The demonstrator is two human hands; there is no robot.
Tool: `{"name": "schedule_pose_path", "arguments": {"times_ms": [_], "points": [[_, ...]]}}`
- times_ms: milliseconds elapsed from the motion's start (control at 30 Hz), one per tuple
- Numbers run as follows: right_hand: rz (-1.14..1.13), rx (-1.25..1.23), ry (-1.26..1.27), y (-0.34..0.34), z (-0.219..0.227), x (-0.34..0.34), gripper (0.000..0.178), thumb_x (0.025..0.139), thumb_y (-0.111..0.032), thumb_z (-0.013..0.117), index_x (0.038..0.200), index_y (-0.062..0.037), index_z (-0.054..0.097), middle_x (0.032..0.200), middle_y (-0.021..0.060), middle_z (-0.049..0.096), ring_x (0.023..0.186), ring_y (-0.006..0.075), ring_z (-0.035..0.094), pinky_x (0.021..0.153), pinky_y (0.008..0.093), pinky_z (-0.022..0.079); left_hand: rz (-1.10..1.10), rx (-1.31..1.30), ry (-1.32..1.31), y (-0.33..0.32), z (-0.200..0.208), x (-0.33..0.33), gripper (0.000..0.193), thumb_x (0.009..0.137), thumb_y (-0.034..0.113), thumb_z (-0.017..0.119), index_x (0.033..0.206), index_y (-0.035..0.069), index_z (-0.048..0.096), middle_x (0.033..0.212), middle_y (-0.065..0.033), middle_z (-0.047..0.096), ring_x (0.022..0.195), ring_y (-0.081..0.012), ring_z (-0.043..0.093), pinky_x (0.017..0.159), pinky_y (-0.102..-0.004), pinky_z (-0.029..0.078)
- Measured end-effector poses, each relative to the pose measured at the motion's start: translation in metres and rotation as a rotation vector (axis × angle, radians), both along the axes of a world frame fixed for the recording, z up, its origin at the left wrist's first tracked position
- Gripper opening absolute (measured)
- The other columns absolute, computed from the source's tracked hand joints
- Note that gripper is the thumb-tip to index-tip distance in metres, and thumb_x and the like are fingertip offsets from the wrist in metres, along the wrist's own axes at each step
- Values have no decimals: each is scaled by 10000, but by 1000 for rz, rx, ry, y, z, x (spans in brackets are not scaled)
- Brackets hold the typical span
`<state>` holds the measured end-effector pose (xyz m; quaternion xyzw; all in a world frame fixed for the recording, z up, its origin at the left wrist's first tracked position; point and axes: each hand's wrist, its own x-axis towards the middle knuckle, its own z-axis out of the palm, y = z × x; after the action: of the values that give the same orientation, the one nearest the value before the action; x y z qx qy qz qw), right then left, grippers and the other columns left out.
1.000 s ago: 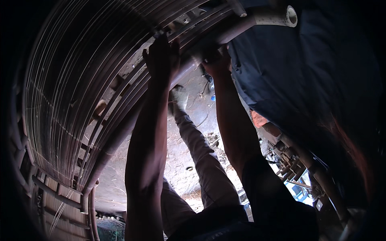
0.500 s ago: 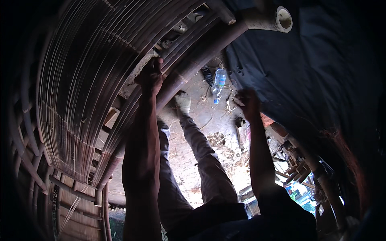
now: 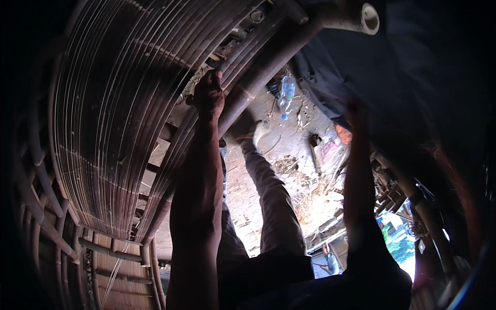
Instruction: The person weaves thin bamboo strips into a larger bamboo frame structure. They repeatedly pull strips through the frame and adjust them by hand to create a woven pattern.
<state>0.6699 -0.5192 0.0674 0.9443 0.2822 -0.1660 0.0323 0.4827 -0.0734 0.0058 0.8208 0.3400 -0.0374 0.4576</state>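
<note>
Right hand (image 3: 356, 112) is murky — dark sheet (image 3: 403, 77) behind

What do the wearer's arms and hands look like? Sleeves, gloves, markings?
Left hand and left forearm: bare, no glove, watch or sleeve visible. Right forearm: bare below a dark sleeve. Right hand: deep shade, details unclear.

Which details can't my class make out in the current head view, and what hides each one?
All in the head view:
Left hand: palm and most fingers hidden behind the back of the hand, so its grip is unclear.
Right hand: lost in shadow against the dark sheet; contact can't be told.
Bamboo slat panel: far end cut off by the upper edge.
Clear plastic bottle: label print too small to read.
</note>
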Motion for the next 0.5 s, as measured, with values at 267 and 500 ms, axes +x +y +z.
{"name": "schedule_pose_path", "arguments": {"times_ms": [267,500], "points": [[-1017,428,-376,-69,222,78,151,826,-222,611,848,-74,627,842,107,635,779,261,615,721,364,501,126,-153,118,-3,3,11,323,950,390,459,978,124,640,863,-152,657,832,-361,615,742,-483,435],[-164,280,-33,273,36,15,168,824,-243,608,843,-78,632,861,106,639,781,252,621,717,367,513,11,165,-80,-17,-30,4,270,963,328,477,1048,109,611,996,-118,653,884,-297,630,767,-424,483]]}}
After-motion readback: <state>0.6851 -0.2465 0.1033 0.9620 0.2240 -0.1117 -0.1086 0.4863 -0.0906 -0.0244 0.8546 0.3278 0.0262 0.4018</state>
